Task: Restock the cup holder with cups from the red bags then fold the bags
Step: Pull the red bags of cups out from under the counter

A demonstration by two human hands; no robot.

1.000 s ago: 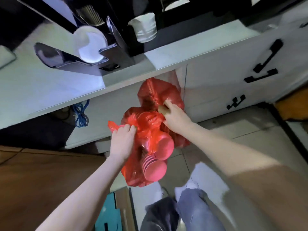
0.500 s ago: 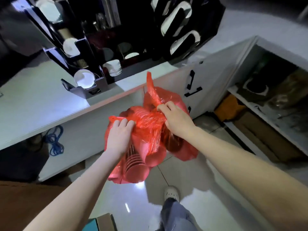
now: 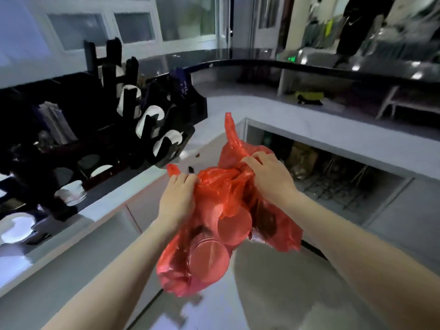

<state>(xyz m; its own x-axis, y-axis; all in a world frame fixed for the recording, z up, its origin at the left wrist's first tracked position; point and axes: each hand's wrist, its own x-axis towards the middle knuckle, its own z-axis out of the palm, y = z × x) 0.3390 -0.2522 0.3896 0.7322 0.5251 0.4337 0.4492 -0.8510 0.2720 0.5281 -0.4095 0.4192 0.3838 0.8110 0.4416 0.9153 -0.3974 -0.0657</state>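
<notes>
White stone made up the counter [image 3: 297,129] that wrapped round the corner, its bare top running from the far left to the right, with open shelving [image 3: 333,177] under the right stretch holding wire racks and a brownish sack too blurred to name. On the left stretch stood the black cup holder [image 3: 152,129], its slots tilted toward the person so that white cups [image 3: 171,141] showed rim-first; it looked part filled, which is probably why the fresh stock was brought up beside it. A second black rack [image 3: 62,186] with pale lids or saucers sat lower left.

Between the counter edge and the person hung the red bag [image 3: 228,186], held in the air over the grey floor [image 3: 285,294] and not resting on anything. Stacks of cups [image 3: 207,258] pushed their round bases against the thin plastic at the bottom. The left hand [image 3: 177,198] gripped a bunched fold at the bag's left top, fingers curled into it, and the right hand [image 3: 266,177] pinched the twisted neck, one loose ear [image 3: 229,129] of plastic standing up behind it. My reading was that the two hands were pulling the mouth apart to reach the cups, so restocking had not begun. The knotted, crumpled neck itself seemed the main obstacle.
</notes>
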